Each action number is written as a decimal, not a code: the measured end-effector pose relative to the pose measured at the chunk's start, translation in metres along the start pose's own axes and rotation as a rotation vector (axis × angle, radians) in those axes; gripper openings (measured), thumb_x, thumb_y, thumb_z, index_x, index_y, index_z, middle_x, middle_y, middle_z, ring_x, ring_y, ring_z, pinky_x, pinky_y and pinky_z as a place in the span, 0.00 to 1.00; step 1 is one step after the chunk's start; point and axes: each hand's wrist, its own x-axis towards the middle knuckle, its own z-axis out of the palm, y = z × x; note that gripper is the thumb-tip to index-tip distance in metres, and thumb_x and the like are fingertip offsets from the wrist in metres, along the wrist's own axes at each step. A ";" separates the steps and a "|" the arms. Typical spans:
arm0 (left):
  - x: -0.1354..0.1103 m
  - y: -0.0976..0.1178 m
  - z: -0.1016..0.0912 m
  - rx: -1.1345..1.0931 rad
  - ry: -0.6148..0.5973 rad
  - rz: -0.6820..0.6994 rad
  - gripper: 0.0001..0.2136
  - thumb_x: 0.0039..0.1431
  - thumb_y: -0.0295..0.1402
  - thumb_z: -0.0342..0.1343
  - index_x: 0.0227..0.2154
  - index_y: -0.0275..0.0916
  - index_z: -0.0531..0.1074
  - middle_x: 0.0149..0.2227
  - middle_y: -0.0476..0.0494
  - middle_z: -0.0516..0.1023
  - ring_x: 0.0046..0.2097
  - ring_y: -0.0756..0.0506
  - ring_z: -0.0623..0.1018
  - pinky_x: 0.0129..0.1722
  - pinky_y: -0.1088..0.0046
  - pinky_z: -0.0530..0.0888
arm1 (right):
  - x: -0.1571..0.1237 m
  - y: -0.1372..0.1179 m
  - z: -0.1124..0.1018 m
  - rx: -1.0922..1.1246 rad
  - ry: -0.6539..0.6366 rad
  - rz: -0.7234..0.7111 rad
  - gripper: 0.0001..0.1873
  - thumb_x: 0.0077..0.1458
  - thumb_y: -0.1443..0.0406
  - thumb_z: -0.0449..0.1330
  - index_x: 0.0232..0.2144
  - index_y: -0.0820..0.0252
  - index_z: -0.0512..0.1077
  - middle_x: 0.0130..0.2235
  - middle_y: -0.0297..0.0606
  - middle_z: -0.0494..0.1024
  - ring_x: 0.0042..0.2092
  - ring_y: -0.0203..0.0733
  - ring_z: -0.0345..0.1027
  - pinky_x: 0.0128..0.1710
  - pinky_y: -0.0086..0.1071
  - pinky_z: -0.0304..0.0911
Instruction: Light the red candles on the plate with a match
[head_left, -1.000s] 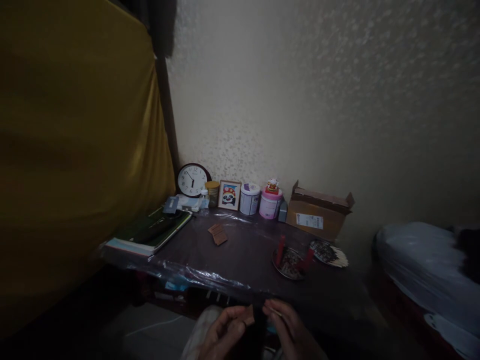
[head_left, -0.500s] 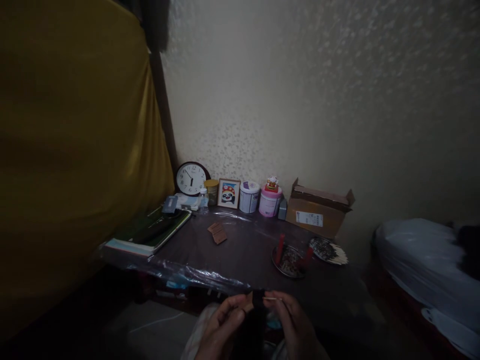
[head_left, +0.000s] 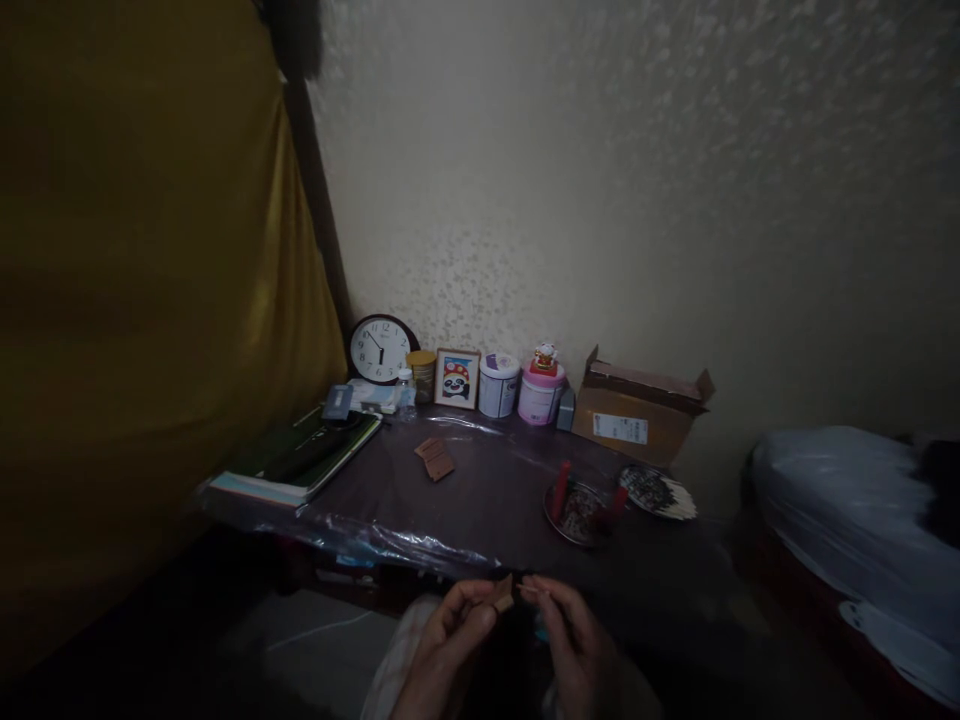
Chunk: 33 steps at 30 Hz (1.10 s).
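Just past the table's front edge, my left hand [head_left: 454, 635] pinches a small brown cardboard piece [head_left: 503, 597] between thumb and fingers. Facing it, my right hand [head_left: 568, 630] is closed on a thin pale matchstick [head_left: 528, 588], whose tip points toward the cardboard. A narrow dark gap separates the two hands. On the table beyond them lies another folded brown cardboard piece [head_left: 435, 459]. Red candles [head_left: 561, 490] stand on a round metal plate [head_left: 551, 522] with dark bits in it. To its right, a second plate holds many dark-headed matchsticks [head_left: 660, 492].
Along the wall stand a clock [head_left: 381, 349], a framed panda picture [head_left: 457, 379], a white tin [head_left: 498, 386], a pink tin [head_left: 540, 396] with a figurine, and a cardboard box [head_left: 637, 415]. Green books [head_left: 307, 455] lie left. Clear plastic [head_left: 405, 545] covers the table edge.
The cardboard in my left hand has turned, so its dark face no longer shows. My right hand has drawn slightly up and left with the matchstick. The view has shifted slightly.
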 end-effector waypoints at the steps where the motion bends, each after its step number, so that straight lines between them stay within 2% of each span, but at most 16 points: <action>1: -0.001 0.000 0.000 0.005 -0.003 0.001 0.09 0.46 0.36 0.68 0.32 0.41 0.78 0.38 0.42 0.85 0.45 0.40 0.81 0.50 0.65 0.70 | -0.001 0.002 0.003 0.013 -0.037 -0.003 0.09 0.60 0.64 0.58 0.37 0.44 0.78 0.35 0.27 0.85 0.35 0.38 0.81 0.37 0.23 0.75; 3: -0.001 0.000 0.000 0.011 -0.011 0.007 0.08 0.47 0.35 0.67 0.32 0.41 0.78 0.37 0.43 0.85 0.44 0.40 0.81 0.48 0.66 0.71 | -0.006 0.010 0.011 0.048 -0.066 -0.003 0.09 0.61 0.63 0.57 0.37 0.44 0.78 0.35 0.28 0.85 0.36 0.38 0.81 0.38 0.24 0.76; 7: 0.001 -0.003 -0.005 0.030 -0.006 0.014 0.08 0.48 0.35 0.67 0.33 0.42 0.78 0.36 0.45 0.85 0.42 0.41 0.80 0.47 0.66 0.71 | -0.016 0.027 0.025 0.060 0.024 0.020 0.12 0.63 0.60 0.53 0.36 0.46 0.77 0.37 0.32 0.84 0.38 0.39 0.80 0.40 0.27 0.75; 10: 0.002 -0.005 -0.006 0.039 0.014 0.021 0.09 0.48 0.35 0.67 0.33 0.42 0.79 0.36 0.45 0.85 0.42 0.41 0.80 0.46 0.66 0.71 | -0.020 0.034 0.029 0.040 0.037 -0.027 0.12 0.63 0.61 0.53 0.36 0.46 0.77 0.37 0.32 0.84 0.38 0.38 0.80 0.39 0.26 0.75; 16: 0.004 -0.003 -0.005 0.040 -0.002 0.022 0.09 0.47 0.35 0.68 0.33 0.41 0.79 0.36 0.44 0.85 0.42 0.41 0.80 0.47 0.66 0.71 | -0.023 0.033 0.031 -0.005 0.093 0.009 0.12 0.63 0.59 0.53 0.36 0.45 0.77 0.36 0.32 0.84 0.37 0.39 0.80 0.40 0.27 0.75; 25: 0.005 -0.006 -0.007 0.055 -0.022 0.043 0.09 0.50 0.36 0.65 0.36 0.41 0.79 0.35 0.45 0.84 0.40 0.43 0.80 0.46 0.67 0.71 | -0.019 0.026 0.027 0.118 0.045 0.052 0.11 0.62 0.56 0.55 0.34 0.47 0.77 0.36 0.32 0.84 0.37 0.38 0.80 0.41 0.25 0.73; 33: 0.003 -0.006 -0.006 0.035 -0.051 0.038 0.12 0.47 0.37 0.68 0.35 0.41 0.79 0.37 0.43 0.85 0.42 0.41 0.80 0.49 0.64 0.70 | -0.019 0.032 0.024 0.091 -0.021 0.030 0.08 0.61 0.61 0.58 0.36 0.49 0.77 0.38 0.30 0.84 0.40 0.34 0.80 0.43 0.19 0.71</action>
